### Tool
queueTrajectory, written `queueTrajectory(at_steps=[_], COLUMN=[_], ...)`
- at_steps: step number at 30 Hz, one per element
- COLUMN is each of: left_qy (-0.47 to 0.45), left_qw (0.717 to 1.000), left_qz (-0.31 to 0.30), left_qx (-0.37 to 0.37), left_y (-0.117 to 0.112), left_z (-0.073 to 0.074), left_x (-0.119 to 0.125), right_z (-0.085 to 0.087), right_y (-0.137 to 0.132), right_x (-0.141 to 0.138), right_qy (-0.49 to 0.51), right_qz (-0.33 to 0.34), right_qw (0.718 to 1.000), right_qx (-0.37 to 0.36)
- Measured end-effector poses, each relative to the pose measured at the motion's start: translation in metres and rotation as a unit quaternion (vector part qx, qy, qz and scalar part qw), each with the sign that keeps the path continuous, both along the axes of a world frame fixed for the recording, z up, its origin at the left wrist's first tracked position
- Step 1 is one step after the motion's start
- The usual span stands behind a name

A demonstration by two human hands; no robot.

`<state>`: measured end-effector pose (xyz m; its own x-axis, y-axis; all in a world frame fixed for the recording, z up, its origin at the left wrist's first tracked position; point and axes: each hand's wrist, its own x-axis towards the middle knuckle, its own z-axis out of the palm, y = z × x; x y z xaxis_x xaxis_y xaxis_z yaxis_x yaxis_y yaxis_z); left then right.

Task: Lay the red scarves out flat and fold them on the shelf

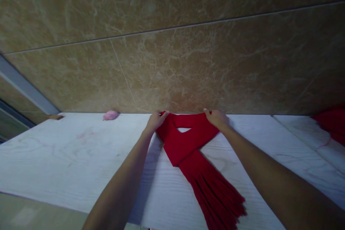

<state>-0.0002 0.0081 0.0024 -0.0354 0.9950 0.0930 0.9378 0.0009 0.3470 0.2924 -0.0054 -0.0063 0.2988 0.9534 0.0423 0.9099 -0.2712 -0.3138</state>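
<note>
A red fringed scarf (185,143) lies on the white wood-grain board, folded into a loop at the far end with its strips crossed below. Its cut fringe fans out toward the front right. At the loop's upper left corner, my left hand (155,120) pinches the cloth between thumb and fingers. My right hand (217,118) grips the upper right corner in the same way, thumb on top. White board shows through a small gap in the middle of the loop. The fingers under the cloth are hidden.
A tan marbled tile wall (172,68) rises right behind the white board (81,158). Against it sits a small pink lump (110,115) at left. More red cloth (332,122) lies at the far right. A small brown block (55,117) is at the left corner.
</note>
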Motion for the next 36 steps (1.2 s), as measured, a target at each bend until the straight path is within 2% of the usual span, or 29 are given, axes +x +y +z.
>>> queueTrajectory(at_steps=[8, 15, 20, 23, 25, 29, 32, 36], left_qy=[0.003, 0.038, 0.065, 0.083, 0.093, 0.101, 0.121, 0.155], left_qw=[1.0, 0.998, 0.996, 0.996, 0.995, 0.986, 0.973, 0.964], left_qz=[0.008, 0.036, 0.043, 0.036, 0.006, -0.12, -0.19, -0.215], left_qx=[0.005, -0.033, -0.047, -0.019, 0.023, 0.056, 0.043, -0.002], left_y=[-0.001, -0.006, -0.007, -0.014, -0.021, -0.031, -0.031, -0.027], left_z=[-0.003, -0.001, 0.008, 0.018, 0.024, 0.023, 0.01, -0.013], left_x=[-0.004, -0.004, -0.005, 0.0, 0.01, 0.042, 0.055, 0.048], right_z=[0.001, 0.004, 0.015, 0.023, 0.027, 0.027, 0.017, -0.003], right_y=[-0.008, -0.013, -0.013, -0.02, -0.025, -0.027, -0.023, -0.024], right_x=[0.008, 0.005, 0.003, -0.001, -0.008, -0.034, -0.053, -0.061], right_qy=[0.013, -0.005, -0.012, -0.033, -0.058, -0.084, -0.083, -0.08], right_qz=[-0.029, -0.027, -0.016, 0.002, 0.036, 0.142, 0.197, 0.242], right_qw=[1.0, 0.999, 0.999, 0.999, 0.997, 0.984, 0.976, 0.967], right_qx=[-0.003, -0.016, -0.033, -0.014, 0.022, 0.06, 0.045, 0.011])
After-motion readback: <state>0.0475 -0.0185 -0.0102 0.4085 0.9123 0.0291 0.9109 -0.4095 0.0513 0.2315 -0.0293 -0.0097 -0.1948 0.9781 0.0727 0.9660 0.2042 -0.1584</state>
